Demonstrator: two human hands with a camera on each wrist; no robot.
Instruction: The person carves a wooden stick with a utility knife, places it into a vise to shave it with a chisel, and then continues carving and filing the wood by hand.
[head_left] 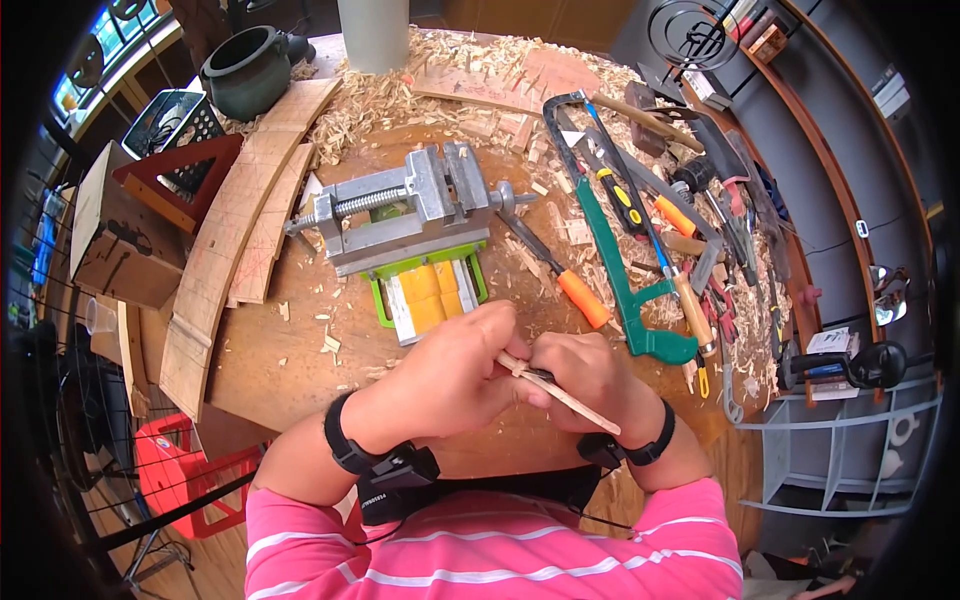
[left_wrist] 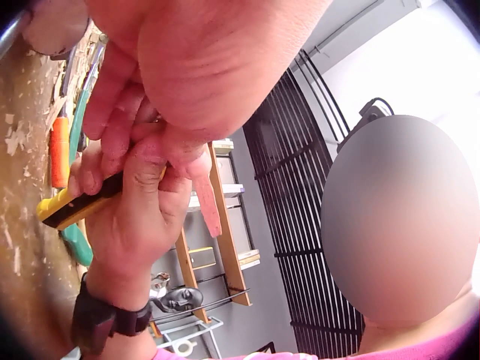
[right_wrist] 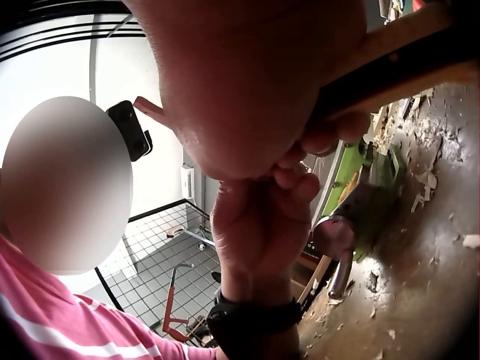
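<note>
Both hands meet close together over the front of the workbench. My left hand (head_left: 450, 375) pinches a thin, pale wooden stick (head_left: 570, 398), which slants down to the right past the knuckles of my right hand (head_left: 592, 375). That right hand grips a knife with a yellow and black handle (left_wrist: 86, 204), best seen in the left wrist view. A short dark part of the knife (head_left: 541, 374) lies against the stick in the head view; the rest of the blade is hidden by fingers. The stick's far end (left_wrist: 208, 206) sticks out beyond the hands.
A drill-press vise (head_left: 400, 205) on a green base stands just beyond the hands. To the right lie an orange-handled chisel (head_left: 583, 298), a green hacksaw (head_left: 625, 300) and several other tools. Long boards (head_left: 240, 235) lie left; wood shavings (head_left: 370, 115) cover the back.
</note>
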